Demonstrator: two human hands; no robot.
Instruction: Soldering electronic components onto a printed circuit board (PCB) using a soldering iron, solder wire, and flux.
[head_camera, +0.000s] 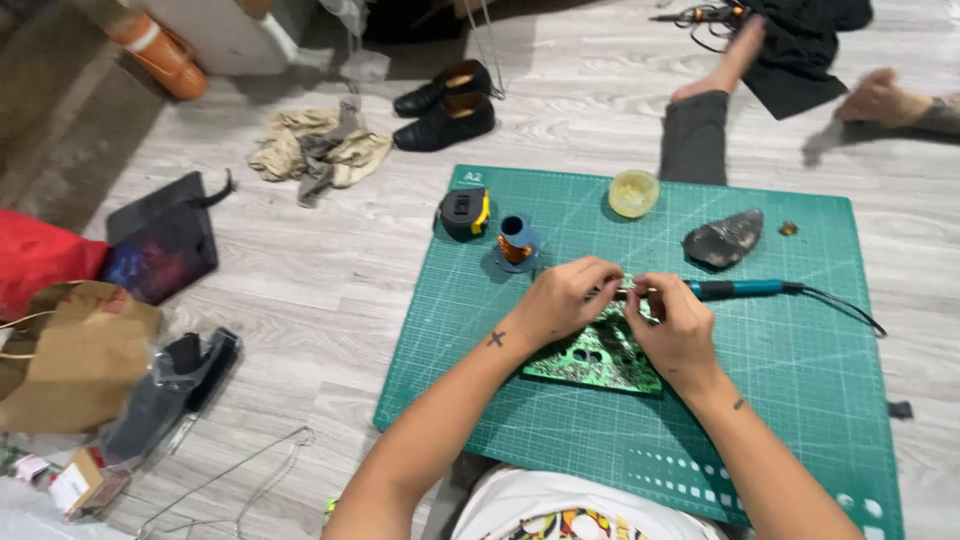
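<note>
Pinching something small between them, left hand (565, 297) and right hand (678, 325) hover over a green circuit board (597, 357); the teal soldering iron (735, 290) just beside the right fingers could burn them.

Both hands cover the far part of the green circuit board (600, 358). The soldering iron (735, 289) tip is hidden behind the fingers (640, 300). A blurred hand (880, 98) shows far right.
</note>
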